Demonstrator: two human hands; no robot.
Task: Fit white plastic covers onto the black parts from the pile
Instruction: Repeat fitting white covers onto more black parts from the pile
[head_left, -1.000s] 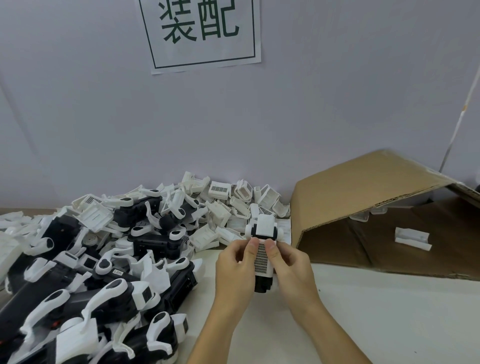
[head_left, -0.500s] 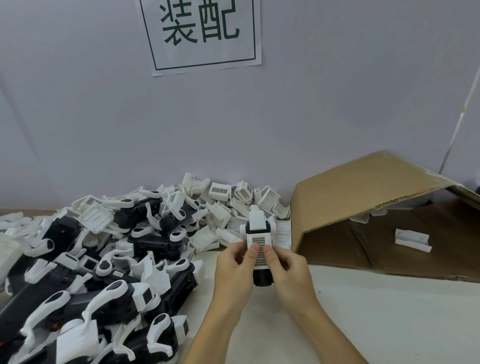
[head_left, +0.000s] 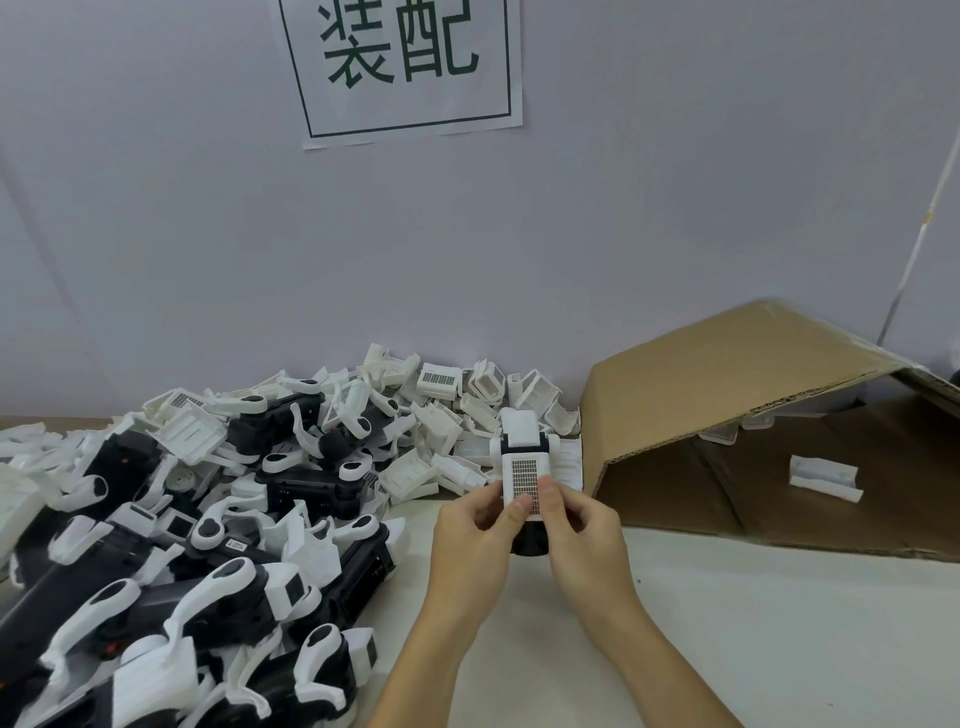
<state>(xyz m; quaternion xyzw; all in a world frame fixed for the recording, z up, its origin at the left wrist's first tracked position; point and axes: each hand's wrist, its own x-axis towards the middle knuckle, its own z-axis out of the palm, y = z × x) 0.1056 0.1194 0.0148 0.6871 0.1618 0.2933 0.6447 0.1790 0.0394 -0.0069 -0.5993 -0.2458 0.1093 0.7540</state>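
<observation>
Both hands hold one black part (head_left: 530, 540) upright above the white table (head_left: 727, 623), with a white plastic cover (head_left: 524, 457) on its upper end. The cover has a dotted grid panel facing me. My left hand (head_left: 475, 540) grips the part from the left, its thumb on the cover's lower edge. My right hand (head_left: 584, 535) grips it from the right, thumb pressed beside the other thumb. The pile of black parts (head_left: 171, 571) with white pieces covers the left of the table. Loose white covers (head_left: 441, 410) lie heaped along the wall behind the held part.
An open cardboard box (head_left: 727, 384) lies on its side at the right, with a white piece (head_left: 823, 477) inside it. A paper sign (head_left: 405, 67) with two green characters hangs on the grey wall.
The held part has risen slightly and tilted more upright. The white cover now sits lower over the black body, and both thumbs have shifted down to its lower edge.
</observation>
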